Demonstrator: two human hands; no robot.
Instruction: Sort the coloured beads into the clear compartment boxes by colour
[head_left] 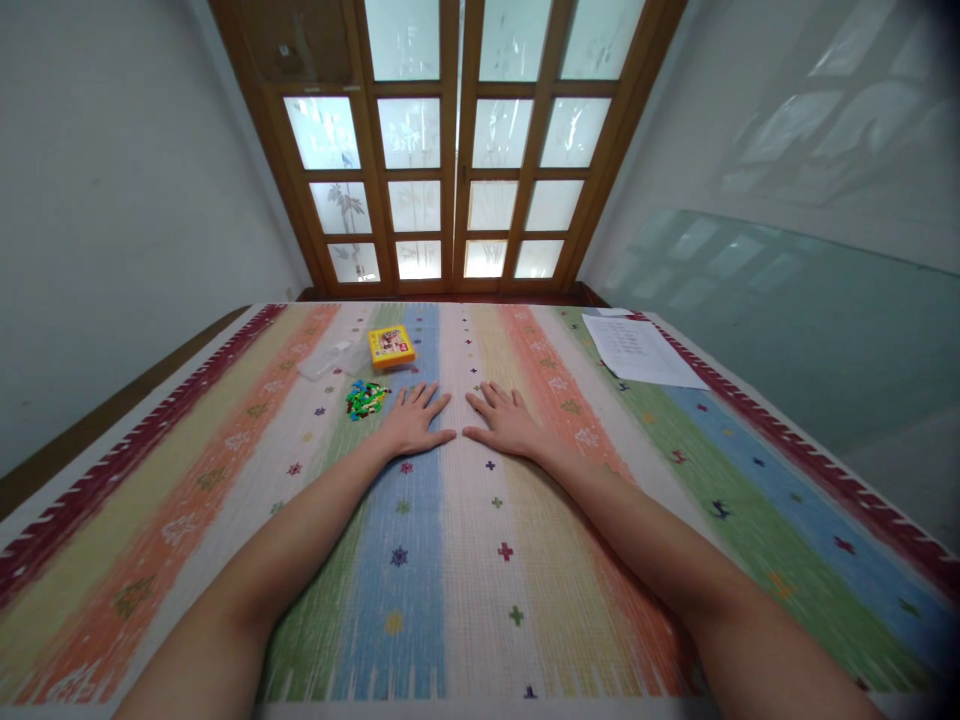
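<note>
Both of my hands lie palm down on a striped tablecloth (465, 520), thumbs pointing toward each other with a small gap between them. My left hand (415, 420) has its fingers spread and holds nothing. Just left of it is a pile of small building bricks (366, 400), mostly green and blue with some white, yellow and dark pieces. Behind that hand stands a small yellow box (391, 346) with a picture on its top. My right hand (506, 420) rests flat with fingers apart, touching only the cloth.
A clear plastic bag or cover (330, 360) lies left of the yellow box. White printed sheets (641, 350) are at the table's far right. Beyond the far edge stand wooden doors with glass panes (459, 180). A glass panel (787, 320) leans along the right wall.
</note>
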